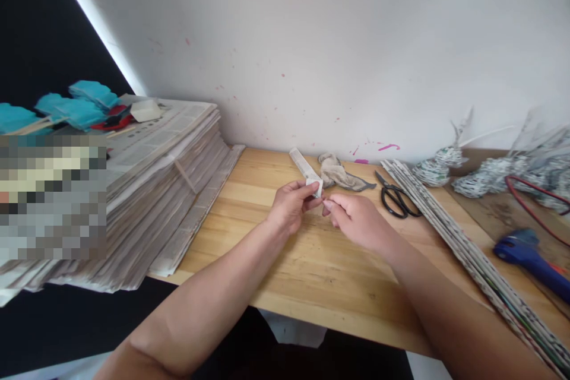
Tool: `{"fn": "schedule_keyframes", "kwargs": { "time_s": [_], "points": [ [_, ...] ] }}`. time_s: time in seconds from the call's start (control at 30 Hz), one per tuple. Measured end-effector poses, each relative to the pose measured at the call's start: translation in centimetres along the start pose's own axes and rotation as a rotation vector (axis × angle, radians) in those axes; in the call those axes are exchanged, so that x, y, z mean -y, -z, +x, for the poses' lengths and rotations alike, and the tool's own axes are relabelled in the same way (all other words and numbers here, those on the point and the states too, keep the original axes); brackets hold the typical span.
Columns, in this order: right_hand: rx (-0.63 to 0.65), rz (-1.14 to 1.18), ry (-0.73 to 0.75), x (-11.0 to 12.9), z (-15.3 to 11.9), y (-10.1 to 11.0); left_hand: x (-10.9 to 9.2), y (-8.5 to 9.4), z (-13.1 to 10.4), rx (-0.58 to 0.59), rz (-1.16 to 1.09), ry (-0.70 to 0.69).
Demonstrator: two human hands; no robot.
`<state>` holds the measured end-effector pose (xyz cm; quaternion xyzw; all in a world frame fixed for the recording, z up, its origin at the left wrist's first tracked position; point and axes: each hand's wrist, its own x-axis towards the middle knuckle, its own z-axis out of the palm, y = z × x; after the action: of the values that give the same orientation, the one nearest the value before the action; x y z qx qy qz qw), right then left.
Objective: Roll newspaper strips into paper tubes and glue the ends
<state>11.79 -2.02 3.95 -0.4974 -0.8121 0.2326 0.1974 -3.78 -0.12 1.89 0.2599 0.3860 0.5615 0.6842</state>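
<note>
My left hand [291,203] pinches a strip of printed newspaper [301,163] between thumb and fingers, over the wooden table. The strip slants up and away towards the wall, and a folded pale part of it shows at the thumb. Close beside it on the right is my right hand [354,217], its thumb and forefinger pressed together at the lower end of the paper. What sits between those fingertips is too small to make out. Behind the hands lies a crumpled grey-brown cloth [336,173]. Black-handled scissors [396,199] rest to the right.
A tall stack of newspapers [187,148] stands at left, with blue pieces [93,95] and a white block [146,110] on top. Rolled paper sticks [454,243] lie at right, beside woven paper shapes [476,181] and a blue glue gun [529,258]. The wall [285,41] rises behind.
</note>
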Motion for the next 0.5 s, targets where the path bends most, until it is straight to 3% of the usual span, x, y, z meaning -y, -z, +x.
{"fn": "schedule_keyframes", "kwargs": {
  "time_s": [0.1,0.27,0.43,0.5],
  "points": [
    [0.080,0.111,-0.062,-0.13,-0.03,-0.06,0.05,-0.04,0.04,0.006,-0.023,0.004],
    [-0.128,-0.114,0.066,0.10,-0.11,-0.15,0.16,-0.05,0.05,-0.014,-0.045,0.019],
    [0.027,0.042,-0.042,-0.06,0.03,0.13,0.33,-0.03,-0.01,0.008,-0.051,0.028],
    [0.017,0.019,-0.023,-0.11,0.03,0.10,0.31,-0.07,0.00,-0.007,-0.051,0.019]
  ]
}}
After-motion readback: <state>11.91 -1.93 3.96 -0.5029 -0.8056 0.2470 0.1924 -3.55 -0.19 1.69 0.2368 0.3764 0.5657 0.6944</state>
